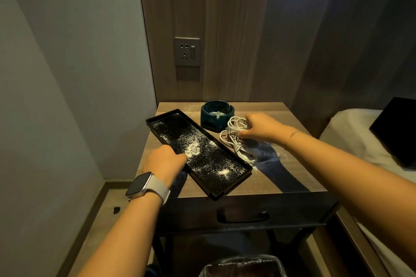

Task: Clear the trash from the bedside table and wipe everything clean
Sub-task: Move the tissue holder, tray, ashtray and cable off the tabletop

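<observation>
left hand (165, 161) gripping dusty tray (216, 177), right hand (258, 128) holding cable (234, 139)

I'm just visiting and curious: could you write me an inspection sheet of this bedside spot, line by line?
Surface: wooden bedside table, dusted with white powder.
Job's things: long black rectangular tray scattered with white powder; dark teal ashtray behind it.
Clutter: nothing else seen.
Hands: left hand grips the tray's near long edge; right hand holds the cable.
Cables: coiled white cable, beside the tray.
Surroundings: grey wall socket; lined bin below; bed to the right.
</observation>
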### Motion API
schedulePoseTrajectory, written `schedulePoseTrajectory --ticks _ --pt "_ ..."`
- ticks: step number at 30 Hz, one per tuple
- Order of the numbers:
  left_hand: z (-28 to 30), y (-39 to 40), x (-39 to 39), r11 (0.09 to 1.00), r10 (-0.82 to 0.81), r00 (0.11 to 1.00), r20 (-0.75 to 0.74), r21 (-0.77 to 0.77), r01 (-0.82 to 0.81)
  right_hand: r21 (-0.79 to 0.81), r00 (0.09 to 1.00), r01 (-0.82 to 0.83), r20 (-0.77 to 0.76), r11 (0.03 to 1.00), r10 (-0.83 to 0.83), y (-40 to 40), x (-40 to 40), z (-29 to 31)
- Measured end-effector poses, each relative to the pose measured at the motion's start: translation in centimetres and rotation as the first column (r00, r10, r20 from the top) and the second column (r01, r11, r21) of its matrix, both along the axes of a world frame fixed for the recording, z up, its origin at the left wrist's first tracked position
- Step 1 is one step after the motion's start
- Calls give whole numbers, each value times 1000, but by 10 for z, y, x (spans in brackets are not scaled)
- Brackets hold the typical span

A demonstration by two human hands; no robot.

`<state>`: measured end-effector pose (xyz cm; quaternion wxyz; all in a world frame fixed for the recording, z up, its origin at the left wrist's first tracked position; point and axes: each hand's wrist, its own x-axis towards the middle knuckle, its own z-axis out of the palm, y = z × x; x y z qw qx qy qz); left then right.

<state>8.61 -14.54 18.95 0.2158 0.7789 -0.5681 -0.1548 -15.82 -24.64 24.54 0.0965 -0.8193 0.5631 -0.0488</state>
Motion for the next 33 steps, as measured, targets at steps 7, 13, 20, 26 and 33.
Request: schedulePoseTrajectory --ticks 7,13,20,26,33 --pt "2 1 -1 1000 1 1000 12 16 -1 59 998 -52 41 997 49 12 15 -19" --pt "-1 -1 2 1000 -4 1000 25 29 3 -28 999 22 -35 999 -23 -8 -22 18" --pt "-5 -3 2 999 7 1000 9 35 -8 -63 976 123 -174 990 -132 -31 -46 8" --pt "-2 -2 1 999 12 1000 18 37 -12 -190 999 36 15 981 -33 8 -26 21" --pt "0 0 -3 1000 13 1000 23 5 -13 -90 977 -137 -173 986 120 56 30 -25"
